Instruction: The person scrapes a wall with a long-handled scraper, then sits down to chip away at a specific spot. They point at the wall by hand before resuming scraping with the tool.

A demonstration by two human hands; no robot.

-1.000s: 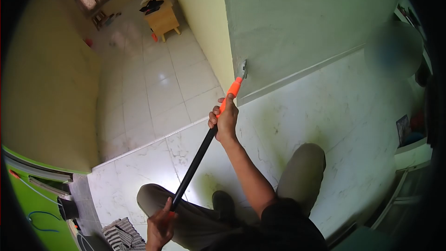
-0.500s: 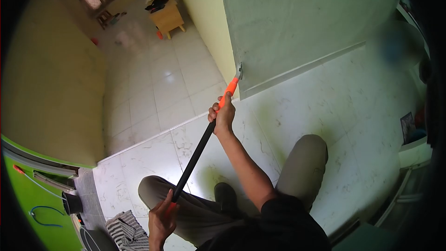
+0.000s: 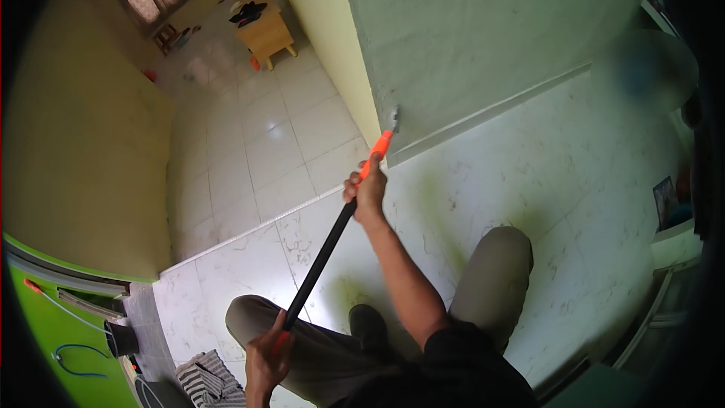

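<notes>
A person in a dark top and grey-brown trousers works a long-handled tool [image 3: 321, 258] beside the wall corner [image 3: 368, 89], which divides a pale yellow face from a grey-green one. The tool's metal head [image 3: 394, 119] sits just to the right of the corner, low at the grey-green wall [image 3: 483, 23]; whether its edge touches the surface cannot be told. From the head, the long axis slants down and left past the foot of the corner, toward the person's body. The right hand [image 3: 369, 195] is much the nearer of the two to the corner, just below its foot, fingers wrapped around the orange grip [image 3: 384, 143] where it meets the black pole, the head lying beyond them, up and slightly right. The left hand [image 3: 266, 360], well below and left of the corner, closes its fingers around the pole's lower end. Left of the corner, farther back, stands a wooden table [image 3: 266, 36] with dark items on top; a striped cloth [image 3: 208, 379] lies far below and left of it.
</notes>
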